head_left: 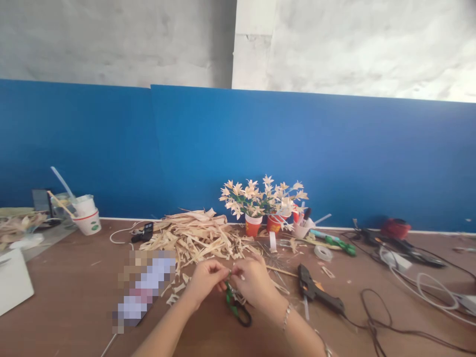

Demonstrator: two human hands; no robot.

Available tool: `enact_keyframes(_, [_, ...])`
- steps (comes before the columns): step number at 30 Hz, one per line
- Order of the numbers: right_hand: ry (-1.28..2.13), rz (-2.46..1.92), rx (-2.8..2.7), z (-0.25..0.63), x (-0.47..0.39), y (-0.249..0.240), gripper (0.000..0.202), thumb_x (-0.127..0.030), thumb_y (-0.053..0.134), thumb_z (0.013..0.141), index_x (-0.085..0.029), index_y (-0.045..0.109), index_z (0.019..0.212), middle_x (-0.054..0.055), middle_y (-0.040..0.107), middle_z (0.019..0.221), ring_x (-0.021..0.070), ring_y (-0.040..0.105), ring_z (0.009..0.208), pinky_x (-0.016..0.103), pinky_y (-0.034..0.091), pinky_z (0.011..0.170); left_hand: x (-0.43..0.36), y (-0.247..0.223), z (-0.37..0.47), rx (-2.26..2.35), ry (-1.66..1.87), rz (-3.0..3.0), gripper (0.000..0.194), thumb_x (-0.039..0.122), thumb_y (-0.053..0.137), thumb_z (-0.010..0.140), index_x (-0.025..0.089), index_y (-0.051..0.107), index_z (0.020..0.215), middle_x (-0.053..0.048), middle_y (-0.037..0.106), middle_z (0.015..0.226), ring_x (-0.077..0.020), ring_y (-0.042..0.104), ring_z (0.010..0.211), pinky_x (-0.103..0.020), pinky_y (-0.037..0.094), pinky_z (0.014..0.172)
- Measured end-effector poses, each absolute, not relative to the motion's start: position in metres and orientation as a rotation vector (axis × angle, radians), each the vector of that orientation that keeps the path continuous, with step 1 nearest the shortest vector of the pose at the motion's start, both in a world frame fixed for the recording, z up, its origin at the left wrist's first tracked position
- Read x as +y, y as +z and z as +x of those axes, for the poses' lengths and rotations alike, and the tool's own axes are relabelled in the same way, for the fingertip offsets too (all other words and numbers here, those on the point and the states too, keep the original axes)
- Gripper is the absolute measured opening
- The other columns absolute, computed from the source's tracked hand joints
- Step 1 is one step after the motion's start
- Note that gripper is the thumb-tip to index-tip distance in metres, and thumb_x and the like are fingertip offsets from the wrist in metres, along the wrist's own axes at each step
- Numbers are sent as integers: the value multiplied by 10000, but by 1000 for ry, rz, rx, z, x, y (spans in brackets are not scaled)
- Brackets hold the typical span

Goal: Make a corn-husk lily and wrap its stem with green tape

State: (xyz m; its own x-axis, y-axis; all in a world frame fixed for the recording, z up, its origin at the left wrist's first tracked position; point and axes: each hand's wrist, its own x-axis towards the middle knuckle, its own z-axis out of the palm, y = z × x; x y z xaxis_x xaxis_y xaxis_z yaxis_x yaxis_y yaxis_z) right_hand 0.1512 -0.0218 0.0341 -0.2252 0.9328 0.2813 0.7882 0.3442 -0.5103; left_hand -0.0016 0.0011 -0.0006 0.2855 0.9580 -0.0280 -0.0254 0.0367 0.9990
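Note:
My left hand [208, 281] and my right hand [255, 280] meet over the middle of the table, fingertips pinched close together. Between them shows a tiny bit of green, too small to name. Just beneath lies a pair of scissors [243, 315] with dark and green handles, partly covered by my right hand. Beyond my hands spreads a heap of dry pale husk strips [201, 230]. Husk-coloured flowers [251, 193] on green stems stand in red paper cups, one of them a red and white cup [253, 225].
Right of my hands rests a black glue gun [318, 290], its cord trailing right among other cables [420, 287]. A tape roll [323, 253] lies behind it. On the left are a blurred-out phone-like object [147, 287] and a white cup [88, 221] holding sticks. A blue partition [297, 144] closes the back.

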Motion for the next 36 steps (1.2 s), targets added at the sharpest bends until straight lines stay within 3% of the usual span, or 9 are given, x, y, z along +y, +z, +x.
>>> enact_keyframes(4, [631,-1441,-2080,160,-17,35,120,-171,539,677,-178,656,650,-6,638,609,122,525,618,268,375,725,4,2,-8,991,927,1314,220,337,681,629,122,652,667,-4,629,495,-131,571,474,-233,432,491])
enact_keyframes(7, [1098,-1335,-1964,168,-12,33,120,-211,570,664,-144,668,685,-13,605,572,83,446,505,194,333,508,3,4,-10,960,904,1305,217,331,697,615,123,651,658,-5,636,512,-130,576,482,-233,435,493])
enact_keyframes(14, [1732,-1156,-1708,172,-12,30,214,-344,635,633,-134,653,666,-20,586,567,42,381,422,161,253,398,-6,7,-4,876,878,1256,253,361,700,614,135,586,603,2,611,482,-113,548,449,-219,411,470])
enact_keyframes(17, [1444,-1321,-1921,184,-9,34,225,-340,560,709,-142,667,712,-6,617,608,65,453,470,167,327,442,-6,3,-2,918,905,1270,271,379,695,609,139,572,588,11,593,486,-112,537,442,-203,375,421])
enact_keyframes(20, [596,-1896,-2093,221,5,43,179,-289,545,728,-185,688,755,19,673,718,123,570,638,203,404,580,-4,0,0,965,954,1275,273,391,677,623,140,576,589,15,579,491,-106,519,440,-194,350,394])
enact_keyframes(23, [245,-2234,-1942,266,29,51,228,-163,467,750,-107,687,729,152,669,765,242,606,750,337,411,672,-2,-1,1,984,976,1257,278,400,670,624,138,580,591,17,566,469,-97,499,432,-191,341,395])
enact_keyframes(26, [54,-2309,-1971,292,53,48,214,-89,467,722,-84,681,743,192,661,818,278,599,838,374,394,744,-2,0,2,989,986,1227,299,417,682,600,138,575,585,18,562,478,-99,503,436,-189,333,393])
enact_keyframes(30, [-68,-2177,-2205,298,73,31,195,-70,504,705,-123,680,771,147,656,929,226,559,960,280,370,810,-5,0,2,988,1009,1222,303,422,685,598,141,575,583,20,558,486,-106,511,447,-191,334,398])
enact_keyframes(36, [-141,-2092,-2395,301,83,16,222,-76,525,706,-120,666,872,149,651,946,232,564,939,280,368,786,-4,0,2,990,1006,1210,307,424,686,596,142,569,563,16,558,477,-102,497,440,-189,330,397])
